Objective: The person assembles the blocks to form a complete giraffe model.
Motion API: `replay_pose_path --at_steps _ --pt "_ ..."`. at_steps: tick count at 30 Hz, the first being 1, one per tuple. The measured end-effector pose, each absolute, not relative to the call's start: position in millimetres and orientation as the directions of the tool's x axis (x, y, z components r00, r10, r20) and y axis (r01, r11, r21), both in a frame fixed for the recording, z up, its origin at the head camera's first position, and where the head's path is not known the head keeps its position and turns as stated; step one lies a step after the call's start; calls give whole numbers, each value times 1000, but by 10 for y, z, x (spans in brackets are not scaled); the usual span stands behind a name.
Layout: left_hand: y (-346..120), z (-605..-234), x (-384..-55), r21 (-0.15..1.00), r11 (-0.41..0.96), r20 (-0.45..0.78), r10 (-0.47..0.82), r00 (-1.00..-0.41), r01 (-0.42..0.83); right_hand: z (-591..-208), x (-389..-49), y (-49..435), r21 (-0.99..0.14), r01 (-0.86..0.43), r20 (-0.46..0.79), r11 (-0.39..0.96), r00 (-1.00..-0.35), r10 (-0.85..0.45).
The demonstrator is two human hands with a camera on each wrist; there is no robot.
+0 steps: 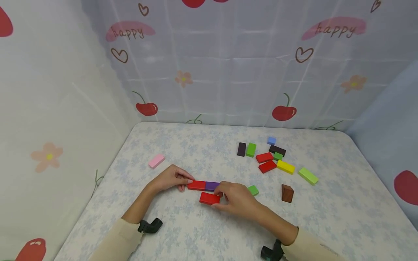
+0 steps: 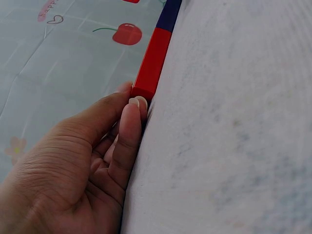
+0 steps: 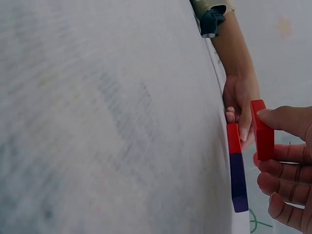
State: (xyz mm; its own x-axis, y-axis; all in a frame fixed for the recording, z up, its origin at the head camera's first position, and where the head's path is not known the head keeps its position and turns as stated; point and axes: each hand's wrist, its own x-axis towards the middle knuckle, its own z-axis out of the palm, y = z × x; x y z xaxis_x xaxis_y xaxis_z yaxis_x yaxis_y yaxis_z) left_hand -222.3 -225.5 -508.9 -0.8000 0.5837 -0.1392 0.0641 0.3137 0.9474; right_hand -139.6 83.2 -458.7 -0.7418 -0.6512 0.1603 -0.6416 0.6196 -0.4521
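Observation:
My left hand [image 1: 172,178] rests at the left end of a flat red block [image 1: 196,185], thumb and fingertips closing on that end. In the left wrist view this red block [image 2: 153,63] runs away from the fingertips. A purple block [image 1: 212,186] lies end to end with it, forming a straight row on the table. My right hand [image 1: 240,200] pinches a second red block [image 1: 209,198] between thumb and fingers, just on the near side of the row. The right wrist view has this held block [image 3: 263,130] raised beside the row, with the thumb on its face.
Right of the right hand lie a green block [image 1: 253,190] and a brown block [image 1: 287,193]. Farther back are two red blocks [image 1: 267,166], a yellow block [image 1: 285,167], a light green block [image 1: 308,176] and several others. A pink block [image 1: 156,161] lies at the left.

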Motion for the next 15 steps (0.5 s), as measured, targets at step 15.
replay_pose_path --at_steps 15 --pt "-2255 -5074 -2214 949 308 -129 579 -805 70 -4649 -1384 497 -418 -622 108 662 -758 -643"
